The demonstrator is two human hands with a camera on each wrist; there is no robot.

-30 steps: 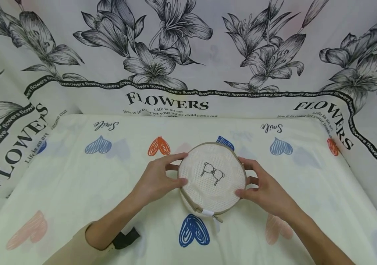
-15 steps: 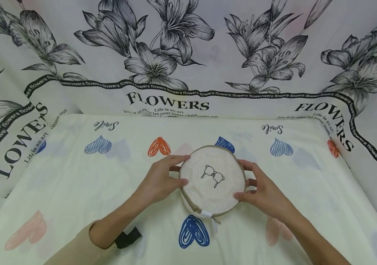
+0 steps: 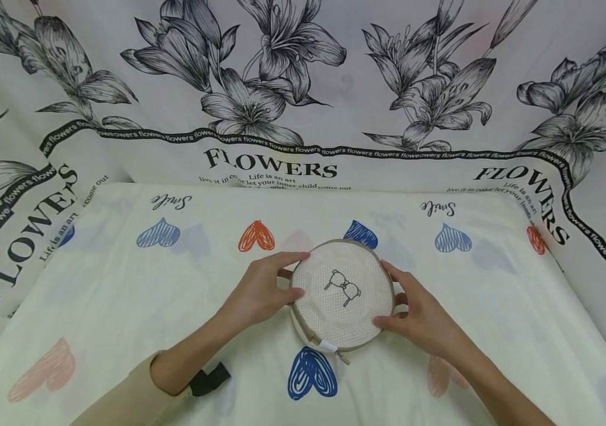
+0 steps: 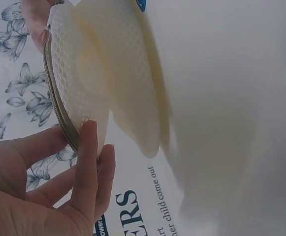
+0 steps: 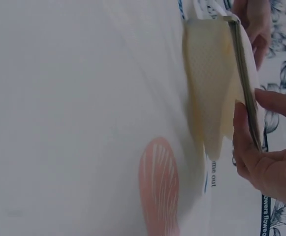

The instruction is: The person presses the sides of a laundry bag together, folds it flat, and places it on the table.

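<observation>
A round cream mesh laundry bag [image 3: 342, 322] with a tan zippered rim is held at the middle of the bed-like surface. Black outline stitching marks its top, and a white tab and zipper pull [image 3: 342, 358] hang at the near edge. My left hand [image 3: 260, 290] pinches the rim on the left, thumb on top. On the opposite side my right hand [image 3: 422, 313] pinches the rim between thumb and fingers. Both wrist views show the soft mesh body [image 4: 103, 64] sagging below the rim, close over the cloth, with a yellowish tint inside. The bag's contents are hidden.
Cream cloth [image 3: 122, 307] printed with hearts covers the flat surface. Behind it rises a white sheet [image 3: 345, 106] with black flower prints and lettering. A black strap [image 3: 210, 380] shows beside the left sleeve [image 3: 138, 387].
Both hands have brought the laundry bag slightly nearer and lower in the head view, uncovering more of the blue heart behind it. The grip on the rim stays.
</observation>
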